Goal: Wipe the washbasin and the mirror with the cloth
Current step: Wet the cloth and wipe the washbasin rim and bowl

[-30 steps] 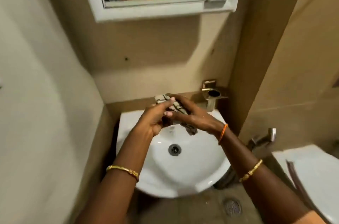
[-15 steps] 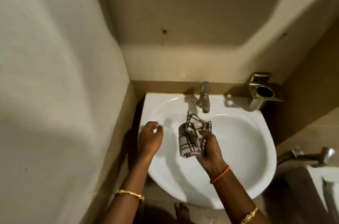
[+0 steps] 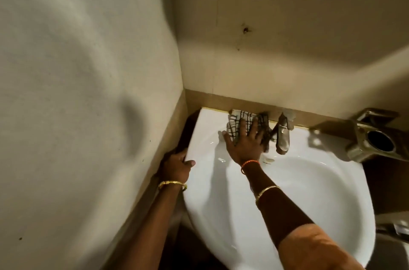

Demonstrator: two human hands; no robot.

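The white washbasin point(image 3: 309, 192) fills the lower right of the head view. A white cloth with dark checks point(image 3: 238, 120) lies on the basin's back ledge, left of the tap. My right hand point(image 3: 245, 139) presses flat on the cloth with its fingers spread. My left hand point(image 3: 177, 164) grips the basin's left rim, thumb on top. The mirror is out of view.
A metal tap point(image 3: 282, 135) stands at the back of the basin, just right of the cloth. A metal holder point(image 3: 376, 139) is fixed to the wall at the right. Walls close in at the left and behind. Another metal fitting point(image 3: 396, 228) shows at the right edge.
My right hand carried the cloth from over the bowl up to the back ledge and flattened on it. My left hand shifted to grip the left rim. The view moved closer and lower.
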